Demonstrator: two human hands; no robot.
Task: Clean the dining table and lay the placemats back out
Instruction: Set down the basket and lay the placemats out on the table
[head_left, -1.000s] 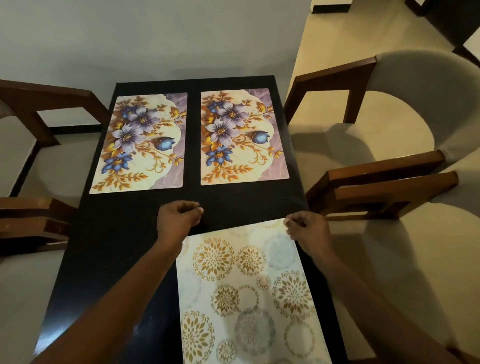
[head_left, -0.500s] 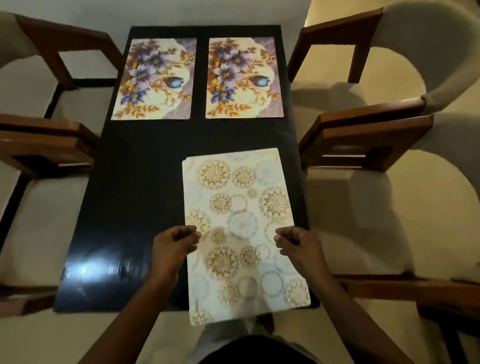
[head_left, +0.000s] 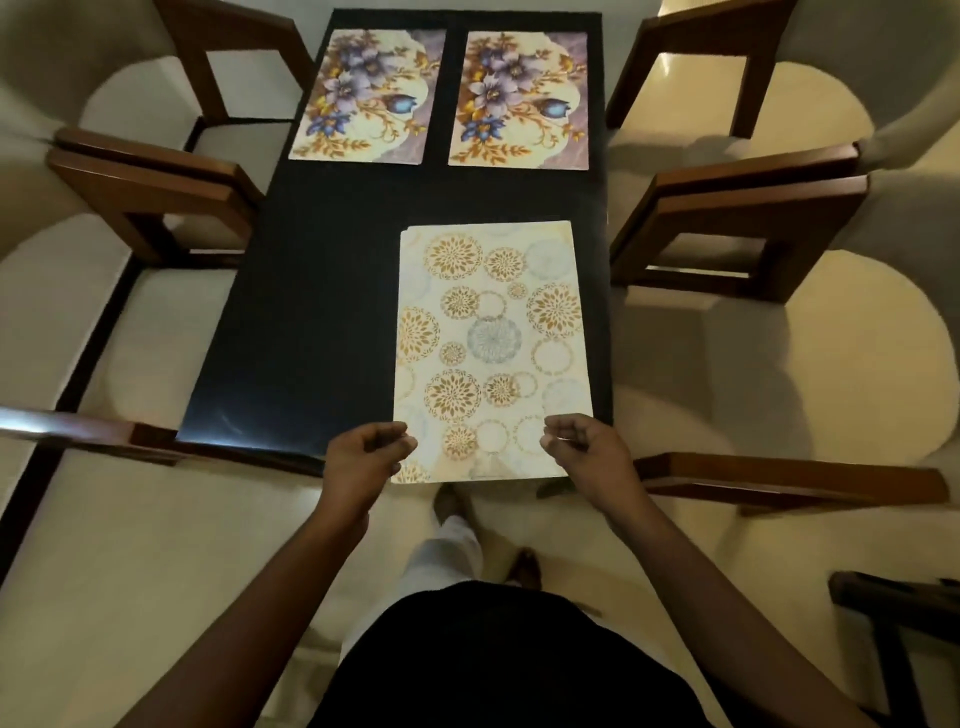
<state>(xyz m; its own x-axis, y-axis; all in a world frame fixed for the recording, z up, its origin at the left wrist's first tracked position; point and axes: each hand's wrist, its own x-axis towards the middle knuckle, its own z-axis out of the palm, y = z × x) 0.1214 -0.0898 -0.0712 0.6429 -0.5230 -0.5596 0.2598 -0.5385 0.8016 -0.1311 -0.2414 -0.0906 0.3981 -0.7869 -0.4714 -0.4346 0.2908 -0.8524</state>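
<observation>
A cream placemat (head_left: 493, 332) with gold and grey circle patterns lies lengthwise on the right half of the black dining table (head_left: 311, 322). Its near end hangs over the table's front edge. A second edge peeks out at its far end. My left hand (head_left: 366, 457) has curled fingers pinching the mat's left edge near the front corner. My right hand (head_left: 582, 452) pinches the right edge the same way. Two floral placemats, the left one (head_left: 369, 96) and the right one (head_left: 519, 98), lie side by side at the far end.
Wooden chairs with pale cushions flank the table: two on the left (head_left: 156, 182) and two on the right (head_left: 753, 208). A chair arm (head_left: 779, 478) juts in at the near right. My legs and feet (head_left: 457, 525) stand at the table's front edge.
My hands have come back from the mat's far corners, past its middle, to its near end. The view has tilted downward. The cream mat now lies flat along the table.
</observation>
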